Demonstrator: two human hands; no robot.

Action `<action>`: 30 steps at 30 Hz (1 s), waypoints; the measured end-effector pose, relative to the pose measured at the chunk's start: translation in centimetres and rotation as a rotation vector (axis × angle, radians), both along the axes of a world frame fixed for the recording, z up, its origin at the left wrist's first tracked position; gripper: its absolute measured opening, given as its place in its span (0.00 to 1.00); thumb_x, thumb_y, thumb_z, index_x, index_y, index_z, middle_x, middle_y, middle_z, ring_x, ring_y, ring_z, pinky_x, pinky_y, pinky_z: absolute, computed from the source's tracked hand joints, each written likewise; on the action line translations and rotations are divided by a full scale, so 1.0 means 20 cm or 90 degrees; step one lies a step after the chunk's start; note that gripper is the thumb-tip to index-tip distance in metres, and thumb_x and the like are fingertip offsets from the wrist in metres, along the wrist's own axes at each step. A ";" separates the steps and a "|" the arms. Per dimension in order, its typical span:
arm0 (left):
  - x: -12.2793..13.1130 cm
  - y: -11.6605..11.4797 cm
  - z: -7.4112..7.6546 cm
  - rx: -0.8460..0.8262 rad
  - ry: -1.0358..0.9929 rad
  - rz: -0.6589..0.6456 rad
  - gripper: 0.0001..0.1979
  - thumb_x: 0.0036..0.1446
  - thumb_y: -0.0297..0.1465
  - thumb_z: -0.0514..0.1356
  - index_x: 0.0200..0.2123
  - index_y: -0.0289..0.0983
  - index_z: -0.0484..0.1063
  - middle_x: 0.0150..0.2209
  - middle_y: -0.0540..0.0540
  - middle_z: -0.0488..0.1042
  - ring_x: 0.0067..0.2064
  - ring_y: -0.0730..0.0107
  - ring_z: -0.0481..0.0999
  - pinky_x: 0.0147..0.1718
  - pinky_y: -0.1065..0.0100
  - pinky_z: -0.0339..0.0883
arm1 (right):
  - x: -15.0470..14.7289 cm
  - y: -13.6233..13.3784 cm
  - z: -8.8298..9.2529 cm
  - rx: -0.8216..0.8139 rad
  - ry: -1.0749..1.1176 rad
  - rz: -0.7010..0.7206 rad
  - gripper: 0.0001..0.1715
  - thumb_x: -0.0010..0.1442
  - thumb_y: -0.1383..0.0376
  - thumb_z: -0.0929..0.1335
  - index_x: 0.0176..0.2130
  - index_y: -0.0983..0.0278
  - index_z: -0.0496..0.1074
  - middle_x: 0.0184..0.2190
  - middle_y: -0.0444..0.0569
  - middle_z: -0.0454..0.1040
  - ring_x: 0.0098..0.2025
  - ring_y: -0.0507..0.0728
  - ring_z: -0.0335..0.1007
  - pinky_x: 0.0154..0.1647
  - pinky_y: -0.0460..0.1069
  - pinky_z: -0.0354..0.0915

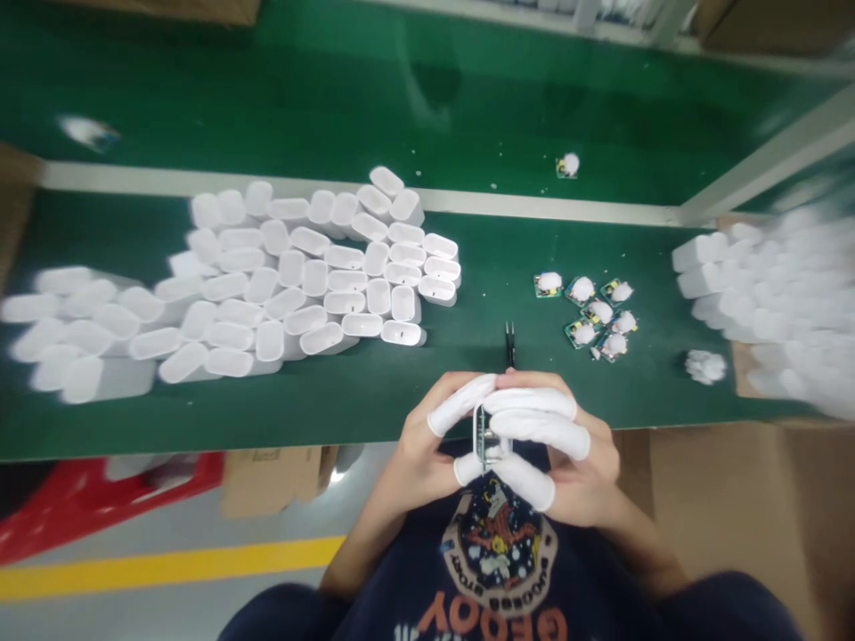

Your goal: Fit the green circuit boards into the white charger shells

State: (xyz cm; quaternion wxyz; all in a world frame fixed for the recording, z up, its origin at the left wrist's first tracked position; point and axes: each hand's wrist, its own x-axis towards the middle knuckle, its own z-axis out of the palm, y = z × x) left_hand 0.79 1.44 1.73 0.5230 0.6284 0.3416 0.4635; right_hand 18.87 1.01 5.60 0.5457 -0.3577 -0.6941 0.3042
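Observation:
My left hand point(427, 445) and my right hand point(567, 450) meet just below the near edge of the green bench point(494, 267). Both wear white finger cots. Together they pinch a small white charger shell point(486, 438) with a part inside it. My right hand's fingers wrap over it from the right, and my left thumb and forefinger close on it from the left. Black tweezers point(510, 343) lie on the bench just beyond my fingertips. Several small circuit boards with white parts point(594, 316) lie to the right of the tweezers.
A large cluster of white shells point(321, 276) covers the bench's left half. More white shells point(768, 294) pile up at the right on a cardboard box point(748, 481). One loose board point(567, 165) lies on the far belt. A red crate point(100, 499) sits below left.

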 end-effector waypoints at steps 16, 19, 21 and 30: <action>0.04 0.02 -0.04 0.135 0.084 0.008 0.31 0.65 0.34 0.69 0.69 0.45 0.66 0.55 0.38 0.77 0.52 0.56 0.82 0.44 0.64 0.80 | 0.05 -0.03 -0.06 -0.454 0.178 0.135 0.30 0.66 0.62 0.76 0.64 0.57 0.72 0.61 0.58 0.78 0.57 0.63 0.82 0.52 0.53 0.81; 0.05 0.02 -0.04 0.143 0.111 0.007 0.33 0.64 0.33 0.70 0.69 0.45 0.66 0.55 0.38 0.77 0.53 0.54 0.82 0.48 0.62 0.81 | 0.07 -0.02 -0.06 -0.441 0.160 0.114 0.24 0.68 0.64 0.73 0.62 0.57 0.74 0.59 0.57 0.81 0.55 0.62 0.84 0.50 0.52 0.82; 0.05 0.02 -0.03 0.154 0.127 0.010 0.31 0.65 0.31 0.69 0.69 0.44 0.65 0.55 0.38 0.77 0.54 0.54 0.82 0.51 0.61 0.80 | 0.08 -0.01 -0.05 -0.436 0.106 0.087 0.22 0.68 0.67 0.71 0.60 0.59 0.76 0.56 0.57 0.83 0.53 0.62 0.85 0.49 0.51 0.82; 0.06 0.00 -0.06 0.196 0.189 0.014 0.27 0.67 0.25 0.63 0.67 0.40 0.65 0.55 0.37 0.79 0.55 0.58 0.83 0.52 0.64 0.81 | 0.09 0.02 0.01 -0.459 -0.049 0.042 0.24 0.62 0.70 0.69 0.57 0.63 0.79 0.51 0.54 0.86 0.48 0.62 0.87 0.46 0.50 0.83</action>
